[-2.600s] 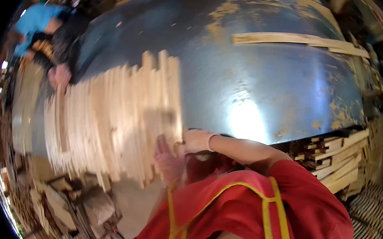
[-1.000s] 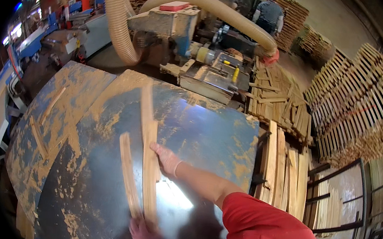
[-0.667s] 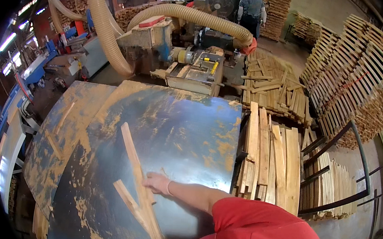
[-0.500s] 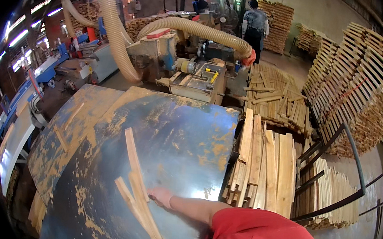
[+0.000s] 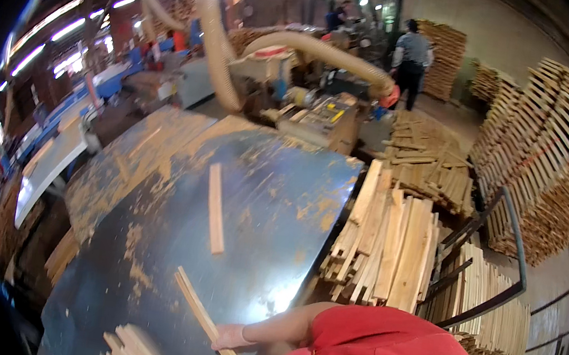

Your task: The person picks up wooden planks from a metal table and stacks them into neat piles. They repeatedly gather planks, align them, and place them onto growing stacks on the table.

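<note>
My right hand [image 5: 229, 337] is closed around a long, narrow wooden strip [image 5: 196, 301]. The strip slants from the middle of the dark metal tabletop [image 5: 167, 234] down to the lower edge of the head view. Only a sliver that may be my left hand shows at that edge, beside the strip's near end; its fingers are hidden. Farther up the tabletop, a single wooden strip [image 5: 216, 208] lies apart from my hands. Several pale strips [image 5: 131, 350] poke in at the lower left, blurred, and what supports them is out of sight.
Stacked boards [image 5: 389, 240] stand along the table's right side, beside a metal frame [image 5: 521, 251]. Behind the table is a machine [image 5: 325, 116] with a thick ribbed hose [image 5: 319, 48]. Tall wood stacks [image 5: 550, 157] rise at the right. A person [image 5: 413, 59] stands farther back.
My right hand has moved nearer to me and now grips one strip. The other strip has separated and lies farther up the table. Pale strips have appeared at the lower left. The view has shifted.
</note>
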Demonstrator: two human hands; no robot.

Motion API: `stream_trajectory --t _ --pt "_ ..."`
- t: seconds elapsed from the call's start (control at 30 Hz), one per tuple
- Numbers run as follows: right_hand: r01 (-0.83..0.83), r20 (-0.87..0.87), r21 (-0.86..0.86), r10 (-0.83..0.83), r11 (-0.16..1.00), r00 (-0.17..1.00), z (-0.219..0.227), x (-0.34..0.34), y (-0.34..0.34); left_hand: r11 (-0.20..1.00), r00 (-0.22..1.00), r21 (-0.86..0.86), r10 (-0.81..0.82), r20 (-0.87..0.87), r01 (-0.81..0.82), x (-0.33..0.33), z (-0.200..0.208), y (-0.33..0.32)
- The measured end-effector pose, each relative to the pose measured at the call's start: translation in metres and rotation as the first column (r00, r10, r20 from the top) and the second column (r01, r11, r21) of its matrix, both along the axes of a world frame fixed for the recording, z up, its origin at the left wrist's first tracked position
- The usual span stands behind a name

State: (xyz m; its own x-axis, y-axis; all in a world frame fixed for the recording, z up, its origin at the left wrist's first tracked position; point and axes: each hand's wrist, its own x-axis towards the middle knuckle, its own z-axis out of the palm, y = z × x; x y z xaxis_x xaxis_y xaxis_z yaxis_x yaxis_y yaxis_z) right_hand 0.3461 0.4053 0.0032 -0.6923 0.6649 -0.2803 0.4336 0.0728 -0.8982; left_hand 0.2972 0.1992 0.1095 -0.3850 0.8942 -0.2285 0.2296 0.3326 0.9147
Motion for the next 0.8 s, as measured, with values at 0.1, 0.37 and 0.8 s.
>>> stream_trajectory --t 0.1,0.37,0.8 --pt "-0.101 0.034 -0.078 0.103 0.992 0.994 -0.01 -0.028 -0.029 0.998 0.845 -0.058 -0.018 -0.535 -0.016 -0.026 -0.072 -0.043" --pt "-0.635 0.1 -0.371 0.709 0.677 0.698 -0.061 -0.15 -0.055 0.948 0.682 -0.13 0.109 -0.723 -0.29 -0.039 -0.041 -0.024" --pt "0.188 0.468 0.689 -0.627 0.7 0.623 -0.04 0.092 0.396 0.747 0.622 -0.212 0.322 -0.713 -0.63 -0.041 -0.043 -0.048"
